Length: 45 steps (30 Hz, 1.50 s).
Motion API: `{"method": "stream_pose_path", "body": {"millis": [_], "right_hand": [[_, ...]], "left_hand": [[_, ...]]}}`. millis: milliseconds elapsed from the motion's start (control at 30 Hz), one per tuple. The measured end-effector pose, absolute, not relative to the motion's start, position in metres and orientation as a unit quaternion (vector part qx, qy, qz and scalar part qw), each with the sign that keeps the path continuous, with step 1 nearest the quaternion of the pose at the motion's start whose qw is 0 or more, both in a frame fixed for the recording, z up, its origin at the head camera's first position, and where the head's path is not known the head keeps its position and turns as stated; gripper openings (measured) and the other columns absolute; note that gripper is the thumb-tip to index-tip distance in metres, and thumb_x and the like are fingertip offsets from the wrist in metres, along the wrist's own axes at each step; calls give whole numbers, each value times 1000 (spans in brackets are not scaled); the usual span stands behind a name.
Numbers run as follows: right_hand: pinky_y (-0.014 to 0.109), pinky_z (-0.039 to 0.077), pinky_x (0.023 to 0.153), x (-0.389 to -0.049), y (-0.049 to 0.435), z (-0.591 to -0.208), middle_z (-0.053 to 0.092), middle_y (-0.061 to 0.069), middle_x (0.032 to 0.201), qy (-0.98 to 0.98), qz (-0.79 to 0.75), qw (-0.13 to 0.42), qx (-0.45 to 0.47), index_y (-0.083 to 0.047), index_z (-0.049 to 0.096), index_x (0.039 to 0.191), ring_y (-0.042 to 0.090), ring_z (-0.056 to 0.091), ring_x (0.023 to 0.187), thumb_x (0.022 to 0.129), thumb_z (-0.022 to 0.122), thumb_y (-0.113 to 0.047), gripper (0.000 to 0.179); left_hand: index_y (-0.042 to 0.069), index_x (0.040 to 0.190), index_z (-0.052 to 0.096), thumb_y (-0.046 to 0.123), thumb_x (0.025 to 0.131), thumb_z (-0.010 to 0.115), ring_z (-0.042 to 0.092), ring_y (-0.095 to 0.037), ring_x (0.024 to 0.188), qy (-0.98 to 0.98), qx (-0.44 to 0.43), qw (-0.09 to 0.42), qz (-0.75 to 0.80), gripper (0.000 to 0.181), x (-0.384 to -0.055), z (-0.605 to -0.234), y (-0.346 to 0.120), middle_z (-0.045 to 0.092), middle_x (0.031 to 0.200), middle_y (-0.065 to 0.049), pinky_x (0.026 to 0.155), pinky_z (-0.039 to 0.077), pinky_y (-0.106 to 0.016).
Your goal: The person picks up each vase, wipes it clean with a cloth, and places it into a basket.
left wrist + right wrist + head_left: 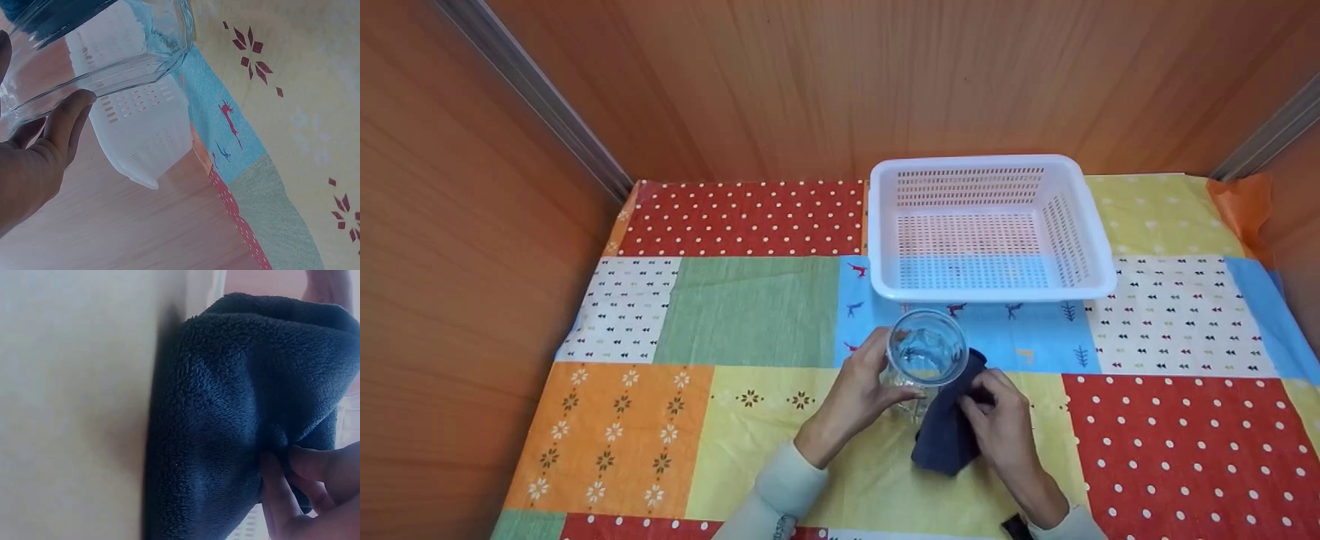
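The clear glass jar (928, 352) is just right of centre in the head view, its round mouth turned up toward me; I cannot tell whether its base touches the counter (750, 315). My left hand (855, 394) is curled round its left side, thumb bent across the near face and fingers against the glass, as the left wrist view also shows. Against the jar's lower right hangs a dark cloth (947, 439), fluffy up close, which fills much of the right wrist view. My right hand (1001, 416) pinches it between thumb and bent fingers; how much of it touches the glass I cannot tell.

Just beyond the jar, at upper right of centre, stands a white plastic basket (994, 294) with slotted walls. A patchwork cover (622, 435) in red, green, blue, yellow and orange spreads over the counter. My pale sleeves (787, 480) come in from the bottom edge. Brown wood-grain panels (810, 90) stand along the top and both sides.
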State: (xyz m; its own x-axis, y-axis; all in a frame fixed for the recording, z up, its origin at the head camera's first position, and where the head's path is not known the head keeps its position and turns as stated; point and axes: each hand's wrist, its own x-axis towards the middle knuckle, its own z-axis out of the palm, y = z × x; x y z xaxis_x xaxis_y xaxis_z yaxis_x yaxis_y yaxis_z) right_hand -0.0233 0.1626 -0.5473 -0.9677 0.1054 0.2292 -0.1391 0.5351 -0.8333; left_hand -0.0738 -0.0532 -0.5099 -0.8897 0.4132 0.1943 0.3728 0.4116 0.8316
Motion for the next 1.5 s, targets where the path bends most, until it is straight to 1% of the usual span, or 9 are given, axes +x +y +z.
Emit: {"method": "stream_pose_path", "body": {"millis": [300, 500, 633, 733, 900, 1100, 1300, 1400, 1500], "right_hand": [[27, 60, 69, -24, 165, -552, 62, 4, 90, -871, 479, 108, 7, -4, 64, 85, 15, 63, 87, 83, 76, 18, 26], [28, 63, 76, -23, 161, -541, 65, 7, 96, -852, 512, 108, -11, -1, 68, 91, 18, 68, 95, 85, 74, 19, 22], [21, 61, 80, -24, 157, -528, 66, 9, 99, -835, 534, 131, 2, 0, 71, 93, 12, 68, 97, 85, 75, 20, 22], [15, 59, 80, -25, 155, -518, 67, 9, 98, -818, 554, 155, 11, 0, 73, 91, 7, 66, 94, 83, 74, 22, 23], [13, 58, 79, -26, 154, -509, 65, 8, 95, -807, 565, 171, 6, 1, 72, 89, 5, 64, 91, 83, 69, 24, 24], [13, 57, 82, -26, 155, -509, 66, 7, 97, -823, 546, 157, -2, -1, 72, 91, 12, 67, 94, 85, 70, 23, 24], [22, 60, 84, -27, 156, -514, 66, 7, 98, -839, 525, 143, -1, -3, 73, 92, 12, 67, 96, 86, 73, 20, 23], [17, 58, 84, -26, 157, -519, 66, 6, 97, -846, 516, 136, -1, -3, 72, 92, 13, 66, 95, 86, 74, 19, 23], [12, 56, 81, -26, 159, -526, 65, 4, 95, -852, 509, 126, 0, -4, 71, 90, 18, 66, 93, 86, 75, 18, 22]], "left_hand": [[6, 148, 52, 12, 79, 94, 60, -20, 130, 842, 227, 24, 490, 81, -74, -510, -53, 61, 139, -8, 105, 56, -37], [5, 146, 53, 11, 78, 95, 62, -24, 128, 842, 230, 18, 488, 80, -75, -511, -54, 61, 138, -9, 103, 58, -38], [5, 143, 55, 9, 75, 96, 63, -26, 125, 843, 235, 3, 483, 79, -75, -512, -54, 63, 134, -9, 100, 59, -38], [7, 143, 55, 9, 75, 96, 64, -26, 125, 843, 234, 5, 484, 79, -75, -512, -54, 63, 134, -9, 102, 58, -37], [7, 145, 53, 10, 77, 95, 62, -25, 128, 839, 235, 16, 490, 80, -75, -511, -53, 62, 136, -9, 105, 56, -36], [10, 148, 52, 9, 78, 94, 60, -19, 131, 828, 231, 26, 510, 81, -76, -509, -52, 61, 139, -7, 107, 54, -35], [11, 149, 52, 7, 78, 94, 60, -21, 131, 829, 226, 31, 512, 82, -76, -509, -52, 61, 140, -5, 107, 54, -34], [11, 149, 52, 6, 78, 94, 61, -24, 131, 829, 225, 33, 511, 83, -75, -509, -52, 60, 140, -6, 107, 54, -34], [11, 150, 51, 5, 78, 93, 61, -27, 131, 828, 225, 32, 512, 84, -75, -509, -53, 60, 141, -7, 106, 55, -36]]}}
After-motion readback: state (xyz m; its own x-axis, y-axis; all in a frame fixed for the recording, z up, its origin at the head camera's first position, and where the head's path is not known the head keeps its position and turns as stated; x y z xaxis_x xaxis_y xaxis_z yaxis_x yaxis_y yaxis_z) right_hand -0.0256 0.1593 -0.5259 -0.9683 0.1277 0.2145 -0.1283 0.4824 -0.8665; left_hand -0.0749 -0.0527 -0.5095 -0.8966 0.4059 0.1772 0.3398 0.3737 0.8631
